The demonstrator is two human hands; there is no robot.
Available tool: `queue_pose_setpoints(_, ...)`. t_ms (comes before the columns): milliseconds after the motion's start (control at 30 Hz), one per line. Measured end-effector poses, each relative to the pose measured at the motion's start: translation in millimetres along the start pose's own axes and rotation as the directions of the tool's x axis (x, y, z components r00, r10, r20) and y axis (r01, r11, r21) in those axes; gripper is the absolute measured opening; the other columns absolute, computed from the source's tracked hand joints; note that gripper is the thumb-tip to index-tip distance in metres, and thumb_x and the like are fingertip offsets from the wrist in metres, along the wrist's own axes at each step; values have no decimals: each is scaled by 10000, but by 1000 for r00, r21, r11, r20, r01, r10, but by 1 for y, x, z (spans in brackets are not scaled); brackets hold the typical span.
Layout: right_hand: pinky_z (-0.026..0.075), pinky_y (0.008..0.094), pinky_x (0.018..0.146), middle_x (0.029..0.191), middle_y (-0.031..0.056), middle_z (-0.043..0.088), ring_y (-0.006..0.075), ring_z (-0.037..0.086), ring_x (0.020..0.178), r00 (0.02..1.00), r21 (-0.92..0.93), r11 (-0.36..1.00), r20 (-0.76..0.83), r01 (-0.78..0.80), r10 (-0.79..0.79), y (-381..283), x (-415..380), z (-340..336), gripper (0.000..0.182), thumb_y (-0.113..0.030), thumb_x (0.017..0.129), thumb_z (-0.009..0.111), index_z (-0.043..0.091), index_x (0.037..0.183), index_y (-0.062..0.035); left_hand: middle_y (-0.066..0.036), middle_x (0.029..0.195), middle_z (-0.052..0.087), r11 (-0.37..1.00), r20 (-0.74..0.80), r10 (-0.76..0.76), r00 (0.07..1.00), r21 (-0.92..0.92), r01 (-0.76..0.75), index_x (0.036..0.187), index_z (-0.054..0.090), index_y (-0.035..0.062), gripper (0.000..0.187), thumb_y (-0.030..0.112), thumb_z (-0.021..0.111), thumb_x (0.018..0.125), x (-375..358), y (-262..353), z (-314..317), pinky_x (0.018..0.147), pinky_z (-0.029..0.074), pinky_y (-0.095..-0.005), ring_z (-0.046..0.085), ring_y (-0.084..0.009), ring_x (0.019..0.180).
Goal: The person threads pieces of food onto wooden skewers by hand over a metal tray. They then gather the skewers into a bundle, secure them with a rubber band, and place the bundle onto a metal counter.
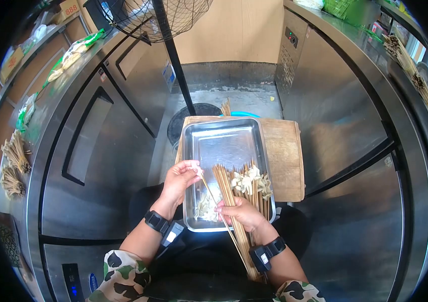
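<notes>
My left hand [179, 181] pinches a small pale piece [197, 169] at the upper tip of a single wooden skewer [209, 190], over the left side of a metal tray [224, 143]. My right hand [244, 213] is closed around a bundle of bare wooden skewers [224, 181] and also holds the lower part of that single skewer. Loose whitish pieces [206, 208] lie in the tray's lower left. Skewers with pale pieces threaded near their tips [246, 182] lie at the tray's right side, partly hidden by my right hand.
The tray rests on a wooden board [284, 161]. Steel counters with cabinet doors stand at both sides. A black pole [173, 55] carries a wire fan guard [173, 20]. More skewer bundles [16, 153] lie on the left counter, others [415, 80] on the right.
</notes>
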State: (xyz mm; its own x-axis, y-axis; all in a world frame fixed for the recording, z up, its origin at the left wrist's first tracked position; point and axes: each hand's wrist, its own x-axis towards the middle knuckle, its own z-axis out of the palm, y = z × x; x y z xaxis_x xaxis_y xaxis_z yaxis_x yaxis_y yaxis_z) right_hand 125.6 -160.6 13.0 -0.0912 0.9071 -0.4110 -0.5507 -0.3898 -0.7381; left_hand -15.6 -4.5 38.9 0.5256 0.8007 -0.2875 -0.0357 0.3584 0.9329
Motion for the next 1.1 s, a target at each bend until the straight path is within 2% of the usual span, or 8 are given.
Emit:
queue_pose_setpoints(200,391,210,454,656,47,581,74,486,490,1000,-7,1000,-12,1,-1,-1,-1,1,108,-85,789,655,573,838,-35,-55,885,629,993,19,99,995,68,-100,1018,572,24,187,-4,541,836,-1,2,2,725,515,-253,622,-142,820)
queue_pose_setpoints(500,390,212,458,643,43,576,75,483,489,1000,-11,1000,0,17,-17,-1,-1,0,108,-89,782,656,578,829,-30,-32,878,618,973,-12,173,985,158,-169,1018,573,25,175,17,545,845,2,3,6,716,500,-235,593,-97,800)
queue_pose_setpoints(600,391,214,458,638,43,573,77,483,488,1000,-5,1000,2,12,-12,-2,-2,1,106,-83,780,654,578,828,-26,-27,878,618,945,21,242,970,222,-241,1018,570,18,168,18,542,852,0,1,9,714,490,-225,590,-91,804)
queue_pose_setpoints(767,394,217,463,626,44,567,82,486,485,1000,-12,1000,-21,22,-22,-3,-2,1,117,-71,769,661,575,829,-20,-33,876,631,815,81,383,920,438,-378,966,591,0,132,-18,553,841,-7,-10,9,707,484,-213,593,-86,811)
queue_pose_setpoints(900,402,223,476,588,32,546,90,488,480,999,15,1000,-28,27,-26,0,-2,0,125,-67,761,668,570,823,-19,-41,877,639,701,93,462,882,571,-428,930,606,-4,114,-31,576,824,-18,-9,15,707,485,-211,597,-84,811)
queue_pose_setpoints(1000,375,191,436,640,17,561,61,471,472,999,-5,999,-24,37,-37,2,-1,-1,130,-83,779,655,568,861,-30,-39,880,639,864,7,363,932,372,-339,933,606,1,111,-11,585,825,-14,-14,14,710,488,-216,597,-87,817)
queue_pose_setpoints(1100,374,191,431,640,14,558,60,472,474,999,3,999,-10,41,-41,1,-2,-1,130,-84,779,658,567,857,-33,-39,884,635,960,-29,235,971,161,-228,945,602,12,114,18,586,833,-16,-7,17,713,492,-221,596,-93,825)
